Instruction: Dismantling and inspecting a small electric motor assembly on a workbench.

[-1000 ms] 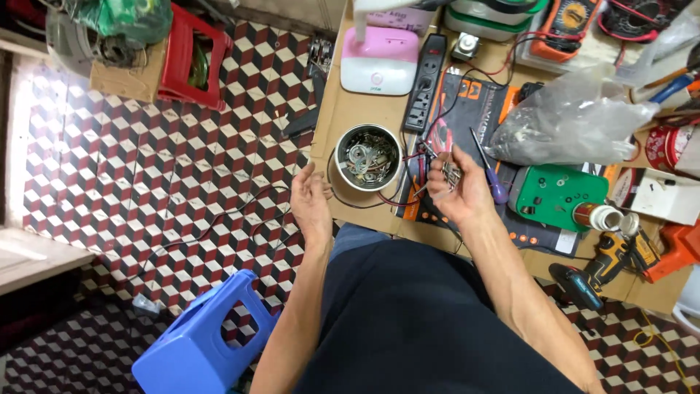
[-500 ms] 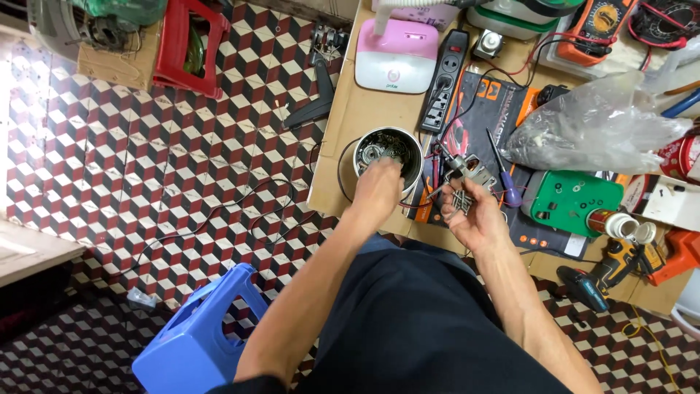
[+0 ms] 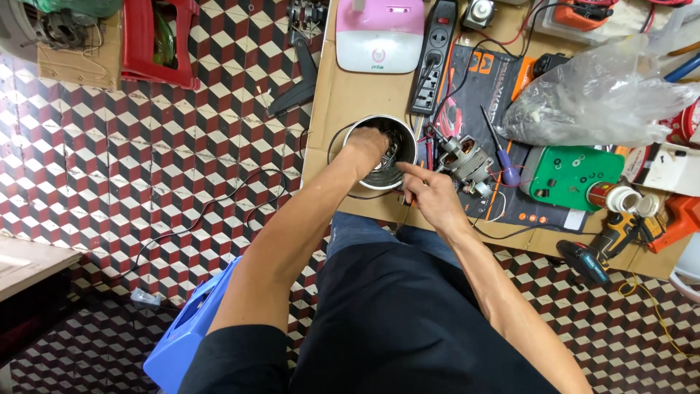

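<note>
We see the left hand (image 3: 367, 146) plunged into the round shiny metal tin (image 3: 397, 133) on the brown cardboard-covered bench (image 3: 343, 95); whether its fingers grasp anything inside, we cannot tell. The right hand (image 3: 430, 195) rests at the tin's five o'clock, index finger extended, holding nothing visible. A small grey electric motor (image 3: 467, 162) lies at three o'clock

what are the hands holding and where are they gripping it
The left hand is sunk into the round metal tin; any grasp inside is hidden. The right hand steadies the tin's near rim with its fingertips.
</note>
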